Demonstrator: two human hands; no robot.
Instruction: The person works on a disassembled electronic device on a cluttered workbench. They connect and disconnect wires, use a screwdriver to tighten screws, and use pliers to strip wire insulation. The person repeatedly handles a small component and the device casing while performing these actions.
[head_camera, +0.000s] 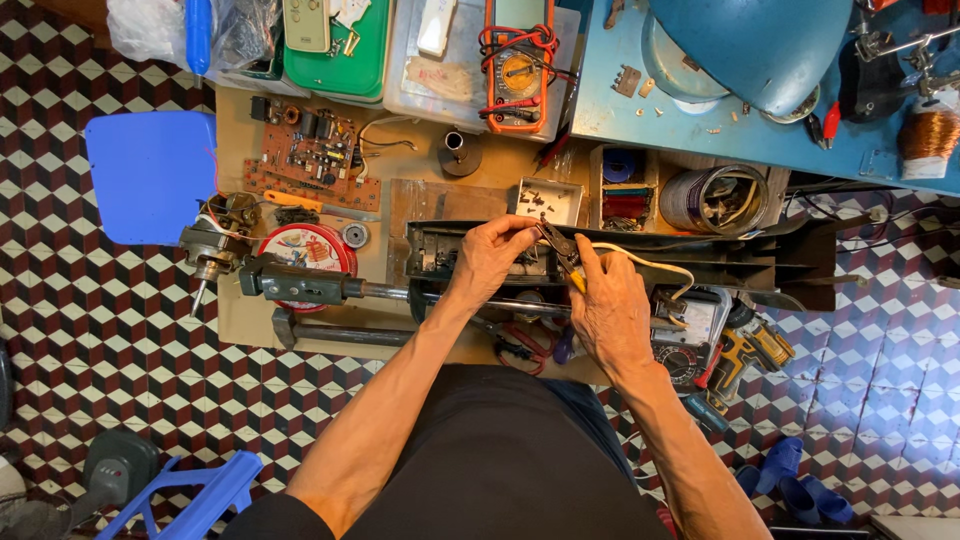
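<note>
The right hand (612, 312) grips small pliers (562, 250) at a white cable (650, 263) over the long black housing (620, 262) on the counter (420, 200); left hand (490, 258) fingers pinch the housing's edge. The cable looks soft, springy — best held near the jaws.

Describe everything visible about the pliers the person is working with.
The pliers are small, with dark metal jaws and a bit of yellow handle showing under the right hand, which grips them. They are tilted, jaws pointing up-left over the long black housing, beside the left hand fingertips and a white wire. Whether the jaws pinch anything is unclear.
</note>
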